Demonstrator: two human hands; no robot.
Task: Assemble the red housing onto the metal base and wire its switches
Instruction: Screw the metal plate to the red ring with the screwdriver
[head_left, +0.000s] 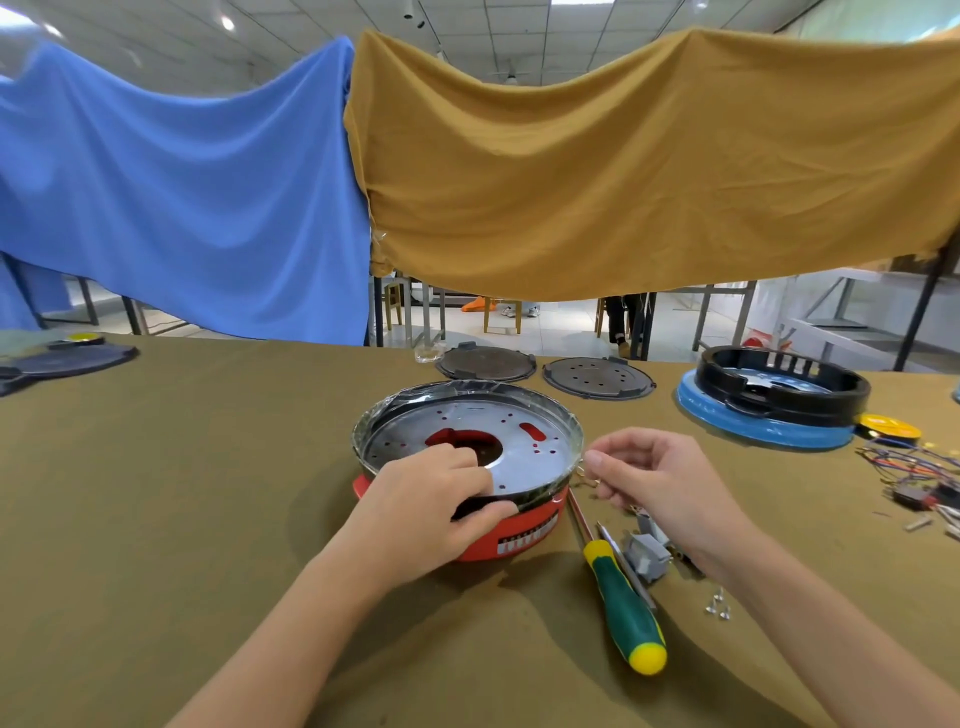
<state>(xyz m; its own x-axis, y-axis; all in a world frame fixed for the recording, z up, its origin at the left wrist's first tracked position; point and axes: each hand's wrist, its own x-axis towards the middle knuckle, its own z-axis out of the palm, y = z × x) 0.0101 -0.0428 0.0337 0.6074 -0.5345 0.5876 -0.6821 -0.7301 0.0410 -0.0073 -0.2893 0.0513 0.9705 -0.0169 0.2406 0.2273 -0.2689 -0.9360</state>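
Head: left grip (434, 499) on metal base (524, 452) rim; right grip (660, 483) beside.

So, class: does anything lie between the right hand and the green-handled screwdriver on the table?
Nothing visible does. The right hand hovers just above the green-handled screwdriver, which lies uncovered on the olive table cloth beside the grey switch.

One red housing (511, 535) under one metal base (530, 457) at centre, one screwdriver (621, 603) at five o'clock, two dark round plates (487, 362) (597, 378) at twelve, two hanging cloths (182, 197) (649, 166) (blue, mustard), two hands (431, 499) (660, 483), three loose screws (718, 607)
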